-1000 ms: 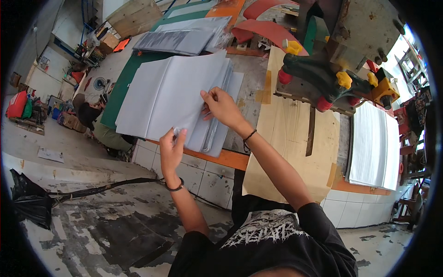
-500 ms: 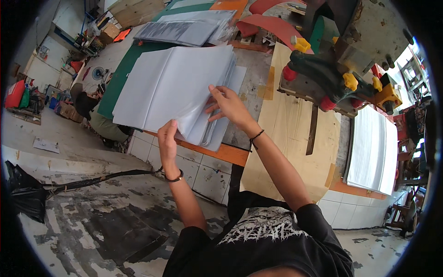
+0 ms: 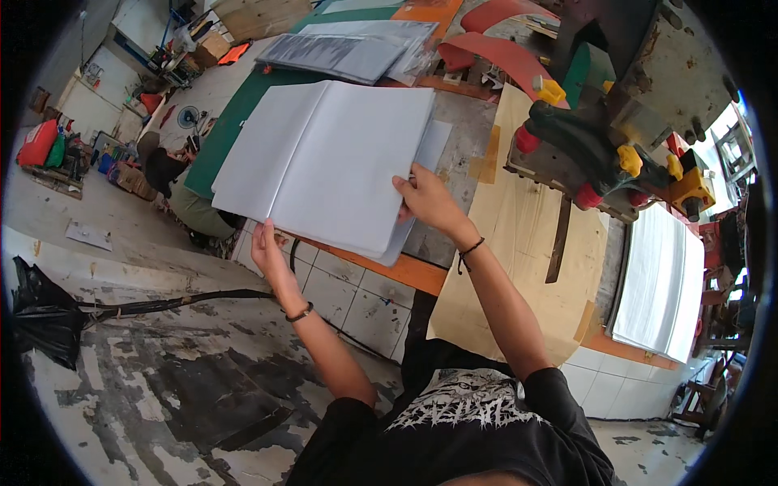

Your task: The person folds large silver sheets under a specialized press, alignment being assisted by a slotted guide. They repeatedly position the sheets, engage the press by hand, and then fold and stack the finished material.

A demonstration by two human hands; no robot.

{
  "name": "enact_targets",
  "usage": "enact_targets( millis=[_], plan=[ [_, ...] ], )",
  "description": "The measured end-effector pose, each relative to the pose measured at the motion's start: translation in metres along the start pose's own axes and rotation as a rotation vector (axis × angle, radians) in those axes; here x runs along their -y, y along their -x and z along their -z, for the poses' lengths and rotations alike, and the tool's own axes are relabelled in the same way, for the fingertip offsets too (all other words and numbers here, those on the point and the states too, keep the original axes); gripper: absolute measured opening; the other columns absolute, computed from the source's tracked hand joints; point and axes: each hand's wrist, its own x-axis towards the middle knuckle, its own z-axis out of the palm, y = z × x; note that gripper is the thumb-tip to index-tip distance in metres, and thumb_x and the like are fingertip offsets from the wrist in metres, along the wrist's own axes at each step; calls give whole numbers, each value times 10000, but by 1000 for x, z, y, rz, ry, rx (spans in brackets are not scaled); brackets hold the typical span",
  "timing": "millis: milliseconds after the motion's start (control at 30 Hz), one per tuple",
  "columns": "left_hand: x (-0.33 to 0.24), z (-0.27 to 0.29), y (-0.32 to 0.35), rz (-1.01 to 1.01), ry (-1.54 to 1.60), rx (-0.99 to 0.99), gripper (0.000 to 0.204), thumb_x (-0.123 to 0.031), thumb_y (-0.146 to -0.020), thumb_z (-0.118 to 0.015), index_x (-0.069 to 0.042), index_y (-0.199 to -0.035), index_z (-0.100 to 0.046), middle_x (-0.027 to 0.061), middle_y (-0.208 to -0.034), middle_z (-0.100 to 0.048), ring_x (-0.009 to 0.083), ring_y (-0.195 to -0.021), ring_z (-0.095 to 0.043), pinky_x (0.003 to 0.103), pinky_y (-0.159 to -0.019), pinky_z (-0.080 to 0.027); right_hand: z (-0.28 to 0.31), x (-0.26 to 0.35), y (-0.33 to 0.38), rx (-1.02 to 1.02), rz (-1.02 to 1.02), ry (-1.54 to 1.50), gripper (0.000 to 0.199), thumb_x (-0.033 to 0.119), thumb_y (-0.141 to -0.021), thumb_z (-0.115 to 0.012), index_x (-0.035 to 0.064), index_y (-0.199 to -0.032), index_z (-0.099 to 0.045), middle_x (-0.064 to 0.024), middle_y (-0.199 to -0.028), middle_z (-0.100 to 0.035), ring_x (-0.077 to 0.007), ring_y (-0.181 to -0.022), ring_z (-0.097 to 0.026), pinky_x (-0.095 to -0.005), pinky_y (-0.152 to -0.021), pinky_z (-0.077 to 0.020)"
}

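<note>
A stack of white paper sheets (image 3: 324,162) is being held at the frame's centre, over the desk (image 3: 454,146) edge. The left hand (image 3: 269,253) grip is being closed on its lower edge, the right hand (image 3: 425,202) grip on its right edge. A second white stack (image 3: 660,283) is lying at the right, grey sheets (image 3: 344,53) at the top.

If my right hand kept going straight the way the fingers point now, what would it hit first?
The right hand points up and left into the stack of white paper sheets, whose right edge it already grips, so it would likely meet that first.

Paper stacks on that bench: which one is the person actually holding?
The big white stack at the near edge, gripped by the left hand and right hand. The grey stack behind and the white stack far right lie untouched.
</note>
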Motion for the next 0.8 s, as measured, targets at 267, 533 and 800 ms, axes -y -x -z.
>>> enact_targets(
  millis=[267,533,800],
  plan=[
    [4,12,-20,116,249,142,420,-185,-969,-695,88,-1269,-587,88,-1079,-649,153,-904,-608,314,-843,-518,-20,-10,5,-574,476,666,462,202,-874,-736,-11,-1245,-561,-187,-1211,-554,-325,-1152,-538,-495,-951,-434],
    [9,17,-9,61,374,223,510,-105,-971,-666,126,-1379,-465,149,-1243,-614,213,-1094,-618,342,-958,-534,-56,-16,6,-469,592,831,366,259,-878,-732,107,-1197,-639,-116,-1351,-531,-335,-1294,-442,-512,-1061,-343],
    [5,2,12,95,343,187,551,-26,-926,-659,96,-1408,-419,131,-1179,-618,193,-1050,-604,341,-912,-534,-54,-18,6,-446,590,785,370,281,-870,-716,92,-1178,-636,-103,-1346,-521,-314,-1304,-428,-555,-1041,-344]
  ],
)
